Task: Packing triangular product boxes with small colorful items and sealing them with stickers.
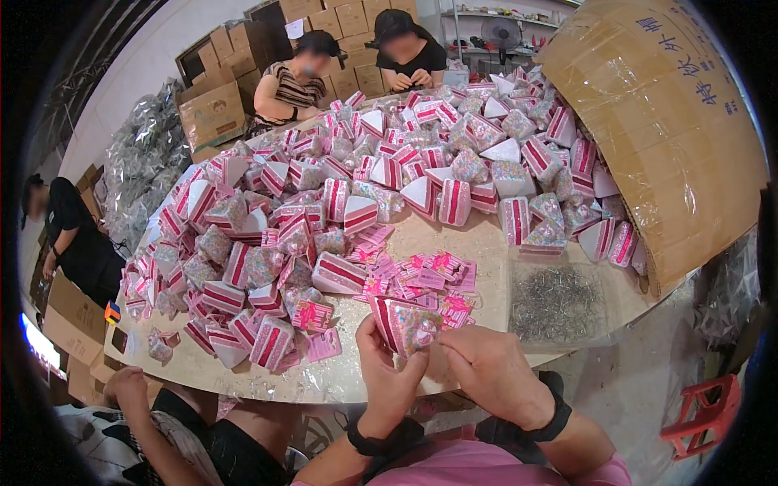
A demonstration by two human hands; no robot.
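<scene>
Near the front edge of the table, my left hand grips a wedge-shaped toy cake slice with pink and red layers and a sprinkled side. Its fingers wrap the left end and underside. Beside the slice's right end, my right hand is closed in a pinch; whatever is between its fingertips is hidden. Just beyond the slice lie scattered pink printed cards. To the right, a clear shallow tray holds many small metal pins or hooks.
A large heap of similar cake slices covers much of the table. A big cardboard box leans in from the right. A red stool stands at lower right. Co-workers sit beyond the table; another person's hand is at lower left.
</scene>
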